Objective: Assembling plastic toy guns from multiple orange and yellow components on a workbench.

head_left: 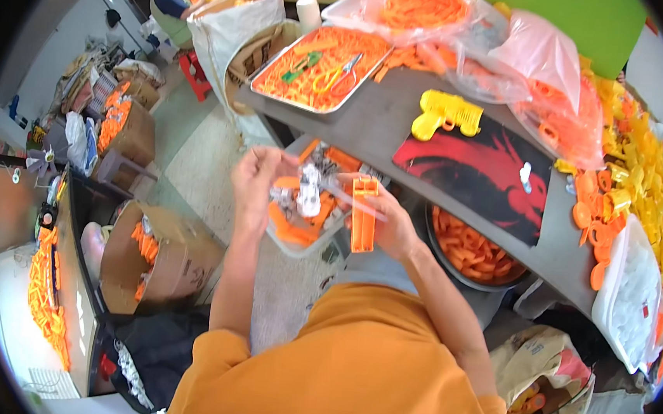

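Note:
My right hand (pixel 392 226) is closed around an orange rectangular plastic part (pixel 363 219), ribbed inside and held upright. A blurred translucent strip crosses by its fingers; I cannot tell whether it is gripped too. To the left, my left hand (pixel 254 176) is raised with its fingers pinched together. Whatever its fingertips hold is too small to make out. Between the hands a white and clear plastic part (pixel 309 193) shows above a pale bin (pixel 297 249) of orange parts; whether it rests there cannot be told.
On the grey table (pixel 353 129) lie a yellow toy gun (pixel 446 115), a black-and-red mat (pixel 496 189) and a tray (pixel 338 108) with orange pieces and scissors. Yellow parts (pixel 639 161) pile up at right. Beneath is a pot (pixel 466 280) of orange rings. A cardboard box (pixel 187 262) stands left.

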Tool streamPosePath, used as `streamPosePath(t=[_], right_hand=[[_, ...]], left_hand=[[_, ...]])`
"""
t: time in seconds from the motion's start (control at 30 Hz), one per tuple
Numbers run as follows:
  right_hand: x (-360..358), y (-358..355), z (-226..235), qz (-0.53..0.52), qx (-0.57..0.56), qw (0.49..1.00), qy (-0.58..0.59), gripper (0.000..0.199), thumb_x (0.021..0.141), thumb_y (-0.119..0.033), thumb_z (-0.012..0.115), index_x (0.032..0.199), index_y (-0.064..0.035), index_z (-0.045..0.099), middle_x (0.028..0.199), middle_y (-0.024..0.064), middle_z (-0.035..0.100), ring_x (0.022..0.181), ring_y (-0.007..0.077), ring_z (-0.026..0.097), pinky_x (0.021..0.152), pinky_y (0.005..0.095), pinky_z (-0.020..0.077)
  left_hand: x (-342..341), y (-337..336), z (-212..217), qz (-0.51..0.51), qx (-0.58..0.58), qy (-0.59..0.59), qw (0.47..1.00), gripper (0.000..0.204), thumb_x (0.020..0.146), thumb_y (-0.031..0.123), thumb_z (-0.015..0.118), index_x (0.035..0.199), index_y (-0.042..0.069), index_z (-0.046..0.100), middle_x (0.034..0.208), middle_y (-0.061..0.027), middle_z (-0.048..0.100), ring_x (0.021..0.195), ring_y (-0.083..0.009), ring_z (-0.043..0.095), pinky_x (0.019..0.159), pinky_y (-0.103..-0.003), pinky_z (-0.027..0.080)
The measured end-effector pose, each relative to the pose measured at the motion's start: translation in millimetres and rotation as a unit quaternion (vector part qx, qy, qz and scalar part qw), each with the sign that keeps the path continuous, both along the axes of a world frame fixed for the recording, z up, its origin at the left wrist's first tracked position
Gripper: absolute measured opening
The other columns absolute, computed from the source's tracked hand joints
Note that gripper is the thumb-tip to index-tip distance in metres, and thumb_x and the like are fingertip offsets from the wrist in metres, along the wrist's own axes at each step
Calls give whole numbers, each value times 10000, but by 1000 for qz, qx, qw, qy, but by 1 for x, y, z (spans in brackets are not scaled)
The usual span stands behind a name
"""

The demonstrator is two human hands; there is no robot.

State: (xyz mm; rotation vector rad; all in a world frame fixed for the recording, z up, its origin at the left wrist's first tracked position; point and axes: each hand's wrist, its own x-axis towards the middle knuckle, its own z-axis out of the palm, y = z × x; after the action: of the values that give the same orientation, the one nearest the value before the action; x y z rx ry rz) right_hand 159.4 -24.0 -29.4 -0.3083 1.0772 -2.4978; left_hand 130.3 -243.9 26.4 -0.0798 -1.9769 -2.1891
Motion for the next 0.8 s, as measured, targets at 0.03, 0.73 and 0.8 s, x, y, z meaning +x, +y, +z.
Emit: streamPosePath(t=[0.03, 0.73, 0.8], right_hand=[[-1, 5, 5, 19, -22, 999, 25, 575, 860, -329, 582, 1339, -34, 463, 1300, 110, 544, 1007, 188, 589, 820, 332, 510], [-61, 88, 105, -174, -106, 977, 63, 404, 859, -313, 550, 1194, -90, 520, 1102, 194, 599, 1027, 317, 568, 790, 445, 484], [-70, 95, 106, -195, -103, 973, 64, 402, 860, -308, 551, 1184, -72, 515, 1069, 218, 613, 996, 332, 588, 780, 452, 487]], left_hand=[[1, 2, -5, -4, 4, 13, 1000, 144, 985, 154, 550, 949, 16, 569, 895, -117, 679, 771, -176, 655, 785, -331, 542], [-366, 60, 34, 83, -320, 198, 923, 255, 915, 252, 623, 920, 2, 675, 837, -95, 702, 790, -180, 677, 737, -325, 517], [-423, 62, 29, 87, -437, 222, 867, 186, 836, 231, 658, 927, 73, 696, 852, -151, 702, 813, -291, 683, 751, -397, 520]])
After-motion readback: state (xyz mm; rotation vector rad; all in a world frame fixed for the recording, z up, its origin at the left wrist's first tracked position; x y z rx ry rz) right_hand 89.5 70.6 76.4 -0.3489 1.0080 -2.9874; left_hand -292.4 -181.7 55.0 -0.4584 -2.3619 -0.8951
